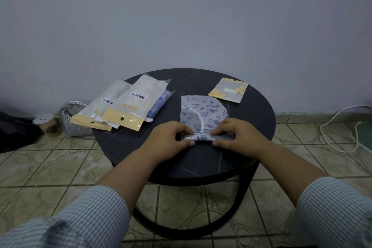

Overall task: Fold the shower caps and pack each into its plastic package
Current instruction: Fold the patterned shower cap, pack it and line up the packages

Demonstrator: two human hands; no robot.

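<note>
On round dark table (251,127), hands (203,137) pinch crinkly cap (201,110).

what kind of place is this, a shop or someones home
Probably a room in a home, not a shop: a low round dark table stands on patterned floor tiles by a plain wall, with a white cable trailing across the floor.

A plain grey-blue wall (181,16) fills the upper half of the frame, unmarked and dimly lit. The floor (60,167) is laid with beige patterned tiles, dark grout lines being visible. A round dark table (259,119) with faint pale veining stands at centre, carried on a curved black frame (227,225). A white cable (338,125) is seen at right along the skirting. At left, a cup with a lid (47,124) and a shiny crumpled bag (70,119) are noted on the floor.
</note>
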